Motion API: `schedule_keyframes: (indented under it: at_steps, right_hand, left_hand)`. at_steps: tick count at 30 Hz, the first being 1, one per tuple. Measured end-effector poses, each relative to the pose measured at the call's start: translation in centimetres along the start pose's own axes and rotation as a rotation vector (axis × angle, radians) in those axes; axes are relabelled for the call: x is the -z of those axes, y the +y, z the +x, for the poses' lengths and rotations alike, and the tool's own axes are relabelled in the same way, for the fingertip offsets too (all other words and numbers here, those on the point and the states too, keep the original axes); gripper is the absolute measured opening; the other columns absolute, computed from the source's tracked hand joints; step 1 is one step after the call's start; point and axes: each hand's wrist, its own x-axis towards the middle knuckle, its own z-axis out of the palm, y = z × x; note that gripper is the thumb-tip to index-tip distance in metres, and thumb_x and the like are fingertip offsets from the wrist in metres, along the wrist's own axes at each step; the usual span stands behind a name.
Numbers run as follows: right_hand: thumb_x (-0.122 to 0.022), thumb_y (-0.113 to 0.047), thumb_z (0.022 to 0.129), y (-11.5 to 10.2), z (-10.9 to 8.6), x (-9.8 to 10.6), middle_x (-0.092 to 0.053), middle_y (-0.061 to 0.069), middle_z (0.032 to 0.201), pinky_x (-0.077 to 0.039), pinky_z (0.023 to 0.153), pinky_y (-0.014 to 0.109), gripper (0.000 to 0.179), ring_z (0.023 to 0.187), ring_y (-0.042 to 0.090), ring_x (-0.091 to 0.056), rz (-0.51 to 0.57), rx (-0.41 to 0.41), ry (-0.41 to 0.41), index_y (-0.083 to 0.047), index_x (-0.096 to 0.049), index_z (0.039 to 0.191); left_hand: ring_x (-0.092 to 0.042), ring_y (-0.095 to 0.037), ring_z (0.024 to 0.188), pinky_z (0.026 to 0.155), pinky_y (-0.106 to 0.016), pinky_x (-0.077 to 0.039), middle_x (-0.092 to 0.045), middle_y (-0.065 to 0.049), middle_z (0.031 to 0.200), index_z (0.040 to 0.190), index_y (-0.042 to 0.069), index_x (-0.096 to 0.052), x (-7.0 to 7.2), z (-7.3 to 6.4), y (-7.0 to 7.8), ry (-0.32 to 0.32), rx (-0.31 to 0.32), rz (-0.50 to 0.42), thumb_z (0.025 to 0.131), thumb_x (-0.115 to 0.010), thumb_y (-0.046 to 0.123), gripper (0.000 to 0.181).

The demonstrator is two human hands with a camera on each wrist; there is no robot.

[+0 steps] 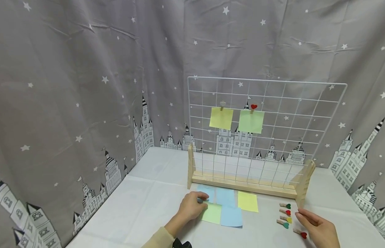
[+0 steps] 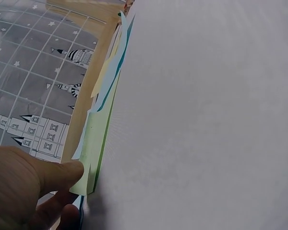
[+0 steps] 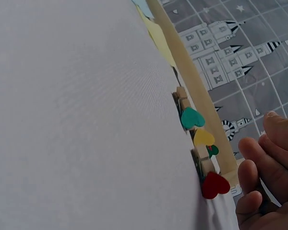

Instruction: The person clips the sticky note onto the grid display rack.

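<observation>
My left hand point(image 1: 192, 205) pinches the left edge of a green sticky note point(image 1: 212, 213) on the white table; the thumb point(image 2: 69, 175) lies over its edge in the left wrist view. Around it lie a blue note point(image 1: 231, 216) at its right, two more blue notes point(image 1: 225, 196) behind, one partly hidden by my fingers, and a yellow note point(image 1: 248, 201). My right hand point(image 1: 319, 228) is loosely curled and holds nothing. Beside it lie several small wooden clothespins with hearts, among them a red-heart clothespin point(image 3: 216, 184) and a teal-heart clothespin point(image 3: 192, 117).
Behind the notes stands a white wire grid point(image 1: 291, 137) on a wooden base point(image 1: 242, 184). A yellow note point(image 1: 221, 119) and a green note point(image 1: 251, 122) hang on it, each under a heart clothespin. A grey curtain point(image 1: 87, 51) with stars and castles surrounds the table.
</observation>
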Motion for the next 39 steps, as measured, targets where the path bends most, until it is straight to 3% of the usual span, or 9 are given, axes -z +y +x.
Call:
schedule_keyframes:
  at_steps: [7,13,21,31,39]
  right_hand:
    - [-0.078,-0.048,0.089,1.0,0.4,0.6,-0.08,0.013,0.106,-0.059,0.08,0.044,0.064,0.101,0.029,-0.074,-0.022,0.0,-0.059,0.0,-0.069,0.13]
    - [-0.078,-0.052,0.087,1.6,0.6,0.6,-0.08,0.011,0.104,-0.051,0.092,0.055,0.068,0.121,0.042,-0.064,-0.057,-0.008,-0.056,-0.001,-0.069,0.13]
    - [-0.081,-0.048,0.086,2.0,0.6,0.7,-0.08,0.012,0.102,-0.054,0.086,0.049,0.069,0.096,0.028,-0.075,-0.061,-0.021,-0.071,0.003,-0.067,0.131]
    - [-0.078,-0.052,0.088,2.5,0.6,0.8,-0.08,0.013,0.103,-0.053,0.089,0.052,0.072,0.096,0.029,-0.075,-0.1,-0.012,-0.076,0.005,-0.065,0.131]
    - [-0.079,-0.05,0.087,2.9,0.7,0.8,-0.08,0.014,0.101,-0.054,0.087,0.052,0.073,0.097,0.032,-0.075,-0.122,-0.01,-0.096,0.006,-0.064,0.133]
  left_hand:
    - [-0.07,-0.024,0.093,0.081,-0.048,-0.053,-0.078,-0.002,0.1,0.107,0.013,-0.079,0.0,0.0,0.0,-0.008,-0.003,0.027,0.078,-0.078,0.009,0.029]
    - [-0.07,-0.022,0.091,0.08,-0.046,-0.055,-0.078,-0.002,0.098,0.104,0.013,-0.08,-0.1,0.0,0.0,-0.004,-0.007,0.045,0.079,-0.078,0.008,0.025]
    - [-0.069,-0.016,0.085,0.076,-0.041,-0.054,-0.078,0.002,0.094,0.098,0.015,-0.08,-0.1,-0.1,0.0,-0.012,-0.013,0.068,0.084,-0.077,0.009,0.016]
    - [-0.059,-0.007,0.075,0.068,-0.03,-0.046,-0.072,0.007,0.079,0.087,0.016,-0.078,-0.3,0.0,-0.3,0.008,-0.043,0.071,0.084,-0.077,0.009,0.008]
    - [-0.058,-0.007,0.072,0.067,-0.029,-0.047,-0.07,0.008,0.077,0.085,0.015,-0.077,-0.2,0.0,-0.3,-0.005,-0.059,0.046,0.085,-0.076,0.008,0.008]
